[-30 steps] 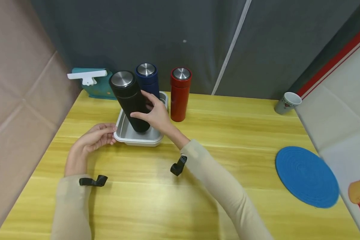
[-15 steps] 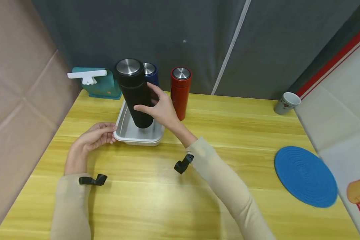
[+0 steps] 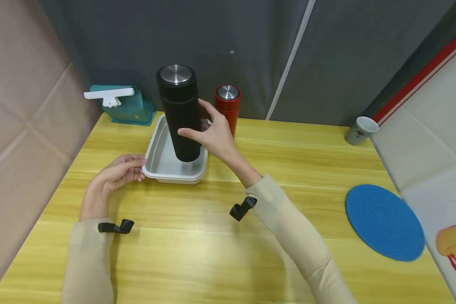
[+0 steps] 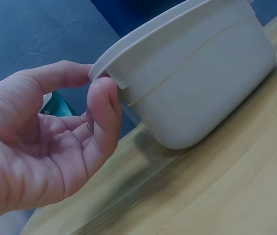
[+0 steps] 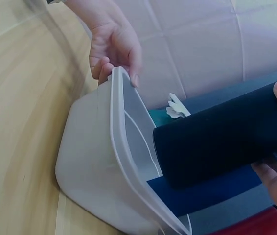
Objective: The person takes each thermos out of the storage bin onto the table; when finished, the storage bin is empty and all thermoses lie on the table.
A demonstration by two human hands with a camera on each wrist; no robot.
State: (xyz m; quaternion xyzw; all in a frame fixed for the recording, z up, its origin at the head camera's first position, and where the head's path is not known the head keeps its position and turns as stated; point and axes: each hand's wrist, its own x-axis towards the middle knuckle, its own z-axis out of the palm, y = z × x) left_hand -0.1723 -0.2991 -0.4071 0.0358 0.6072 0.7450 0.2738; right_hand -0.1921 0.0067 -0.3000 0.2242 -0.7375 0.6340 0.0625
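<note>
My right hand (image 3: pixel 218 135) grips a black thermos (image 3: pixel 179 109) with a steel-topped lid, thumb on the near side. The thermos leans slightly, its base over the opening of a pale rectangular plastic container (image 3: pixel 176 181). My left hand (image 3: pixel 121 173) pinches the container's near left corner; in the left wrist view the thumb and a finger hold its rim (image 4: pixel 128 51). A blue thermos (image 5: pixel 217 193) shows in the right wrist view, overlapping the container's opening; the black one hides it in the head view. A red thermos (image 3: pixel 229 105) stands right of the container, partly behind my right hand.
A teal bag (image 3: pixel 129 110) with a white clip (image 3: pixel 109 97) stands at the back left. A patterned cup (image 3: pixel 361 131) sits at the back right and a round blue mat (image 3: pixel 384 223) lies at the right. A grey curtain (image 3: pixel 251 50) closes off the back.
My right hand has carried the black thermos to the right and up, bringing it more upright and in front of the blue thermos. My left hand stays on the container's corner.
</note>
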